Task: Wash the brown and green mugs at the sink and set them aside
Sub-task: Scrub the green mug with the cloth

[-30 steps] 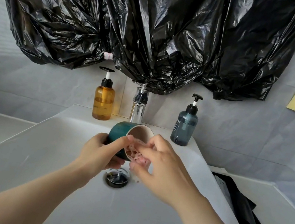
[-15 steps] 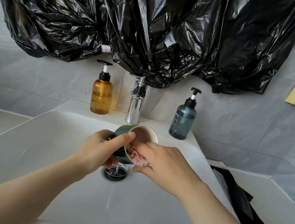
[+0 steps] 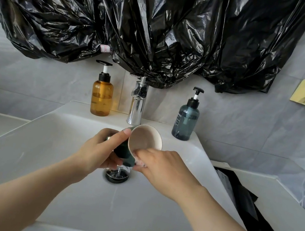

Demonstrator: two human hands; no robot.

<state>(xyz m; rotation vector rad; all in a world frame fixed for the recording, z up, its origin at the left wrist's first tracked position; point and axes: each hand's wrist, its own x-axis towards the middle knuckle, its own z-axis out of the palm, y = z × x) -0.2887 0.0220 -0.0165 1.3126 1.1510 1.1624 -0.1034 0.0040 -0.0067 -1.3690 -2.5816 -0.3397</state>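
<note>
gripping green mug (image 3: 143, 144) above sink (image 3: 58, 160), left hand (image 3: 100, 152).

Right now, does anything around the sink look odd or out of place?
Yes: black plastic bags hang over the wall above the faucet, draping onto its top. Nothing looks spilled or broken; the green mug is held tilted over the drain.

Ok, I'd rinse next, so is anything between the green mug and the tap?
Nothing visible. The left hand holds the green mug tilted over the sink, just below and in front of the faucet. The right hand sits at the mug's lower rim, not on the tap side.
</note>
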